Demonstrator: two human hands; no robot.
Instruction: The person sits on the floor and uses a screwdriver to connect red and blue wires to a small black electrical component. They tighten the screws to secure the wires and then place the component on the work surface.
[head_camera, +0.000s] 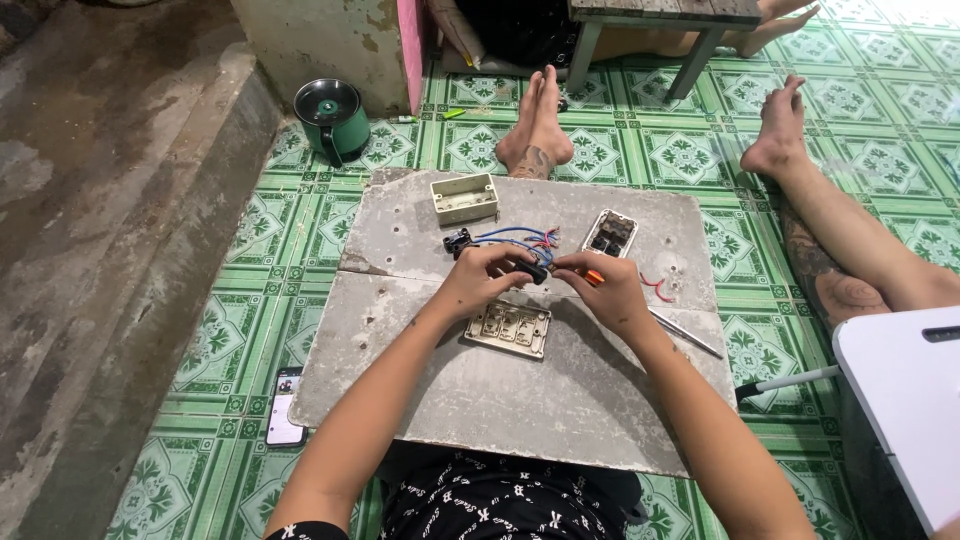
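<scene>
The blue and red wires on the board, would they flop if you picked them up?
Probably they'd bend, not flop: the wires hold loose curves on the grey board. They look thin, so likely light. One end joins a small black part, which would probably drag along.

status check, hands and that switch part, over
Left hand grips black switch module. Right hand on orange-handled screwdriver. Faceplate below, nothing blocking.

head view, looking down, close overhead

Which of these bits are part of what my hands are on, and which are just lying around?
In use: left hand, right hand, black switch, orange screwdriver, wires.
Lying about: box, plate, phone, green pot.
</scene>
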